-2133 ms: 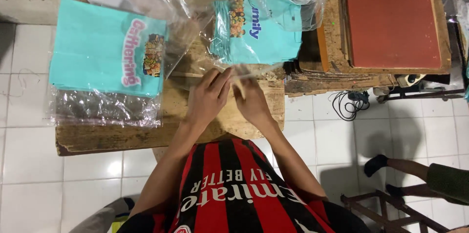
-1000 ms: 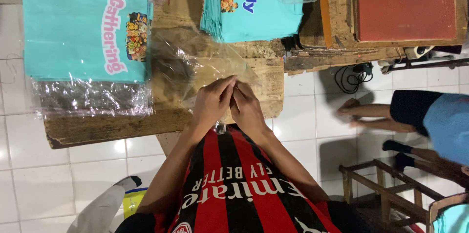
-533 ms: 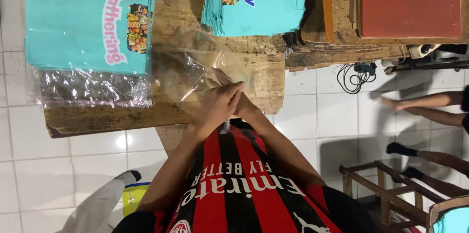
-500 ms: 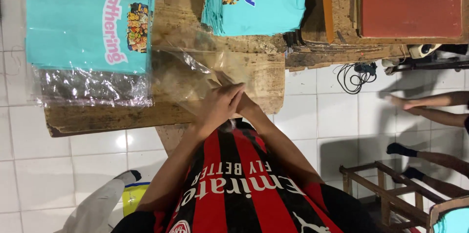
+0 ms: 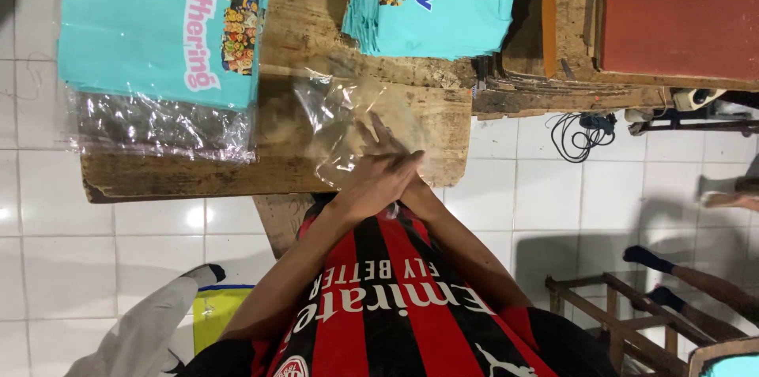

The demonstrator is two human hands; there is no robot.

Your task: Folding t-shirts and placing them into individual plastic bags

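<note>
Head view: left hand (image 5: 371, 187) and right hand (image 5: 407, 179) lie crossed, fingers flat, pressing a clear plastic bag (image 5: 348, 128) on the wooden table (image 5: 198, 175). Turquoise shirt (image 5: 154, 21) in plastic beside; shirt stack (image 5: 443, 5) beyond.

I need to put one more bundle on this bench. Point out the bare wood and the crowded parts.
Bare wood shows between the bagged turquoise stack and the loose turquoise stack, running toward the clear plastic bag. A narrow bare strip follows the wooden bench edge below the bagged stack. Crowded: the near right corner, where both hands press together at the bag, and around the red board.
</note>
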